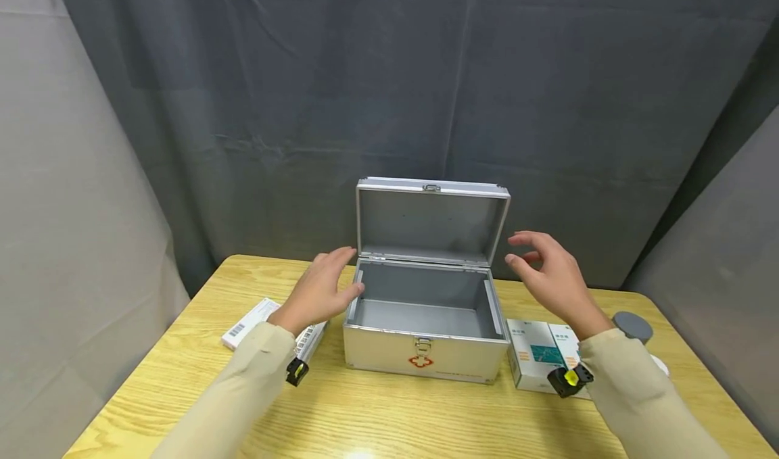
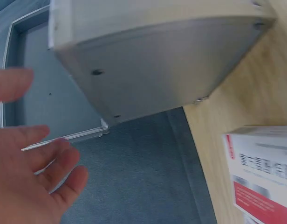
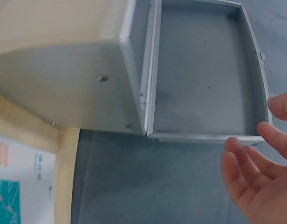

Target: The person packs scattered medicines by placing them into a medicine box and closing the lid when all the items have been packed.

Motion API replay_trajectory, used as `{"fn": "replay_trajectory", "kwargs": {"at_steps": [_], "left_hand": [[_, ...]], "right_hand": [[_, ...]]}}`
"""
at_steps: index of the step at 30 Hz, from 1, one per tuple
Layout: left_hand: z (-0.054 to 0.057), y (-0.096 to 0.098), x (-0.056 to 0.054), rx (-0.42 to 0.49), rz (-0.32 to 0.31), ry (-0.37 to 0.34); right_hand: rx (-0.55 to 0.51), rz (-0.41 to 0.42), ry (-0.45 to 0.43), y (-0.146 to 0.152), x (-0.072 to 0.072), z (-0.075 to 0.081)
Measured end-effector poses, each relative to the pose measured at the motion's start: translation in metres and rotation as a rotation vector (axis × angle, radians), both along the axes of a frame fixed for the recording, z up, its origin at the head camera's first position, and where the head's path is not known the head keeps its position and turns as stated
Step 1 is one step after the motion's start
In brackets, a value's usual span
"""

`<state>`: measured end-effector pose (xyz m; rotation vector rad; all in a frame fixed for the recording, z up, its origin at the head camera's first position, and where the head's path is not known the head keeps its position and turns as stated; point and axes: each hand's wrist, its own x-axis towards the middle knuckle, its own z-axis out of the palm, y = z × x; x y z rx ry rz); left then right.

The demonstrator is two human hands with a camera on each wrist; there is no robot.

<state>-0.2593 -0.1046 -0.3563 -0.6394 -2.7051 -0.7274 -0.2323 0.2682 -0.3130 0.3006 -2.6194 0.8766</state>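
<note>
A silver first-aid case (image 1: 420, 361) with a red cross under its latch stands on the table, its lid (image 1: 433, 224) raised and its grey inside bare. My left hand (image 1: 322, 288) hovers by the case's left rim, fingers extended and holding nothing. In the left wrist view the fingers (image 2: 64, 168) show loosely bent beside the case's side wall (image 2: 157, 70). Off the lid's right side, my right hand (image 1: 550, 276) hangs in the air with fingers loosely curved and nothing in them. The right wrist view shows its fingertips (image 3: 232, 144) close to the lid's edge; contact cannot be told.
White and green medicine boxes (image 1: 535, 354) stand right of the case, partly behind the right wrist. A grey-lidded container (image 1: 633, 325) is beside them. Left of the case lie white boxes (image 1: 249, 320), partly covered by the left arm. A grey curtain (image 1: 402, 94) hangs behind the table.
</note>
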Motion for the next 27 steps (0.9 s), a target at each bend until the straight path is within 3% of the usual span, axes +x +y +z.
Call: {"fn": "replay_trajectory", "kwargs": {"at_steps": [8, 18, 22, 27], "left_hand": [[-0.019, -0.008, 0.007, -0.088, -0.058, -0.067], [-0.040, -0.011, 0.009, -0.121, -0.084, -0.180], [-0.042, -0.012, 0.010, -0.116, -0.079, -0.196], [-0.037, -0.014, 0.008, -0.145, -0.096, -0.147]], "right_hand": [[0.043, 0.015, -0.026, 0.017, 0.004, -0.010], [0.182, 0.023, -0.171, 0.045, 0.009, -0.016], [0.235, 0.052, -0.209, 0.056, 0.008, -0.012], [0.297, 0.100, -0.207, 0.067, 0.006, -0.001]]}}
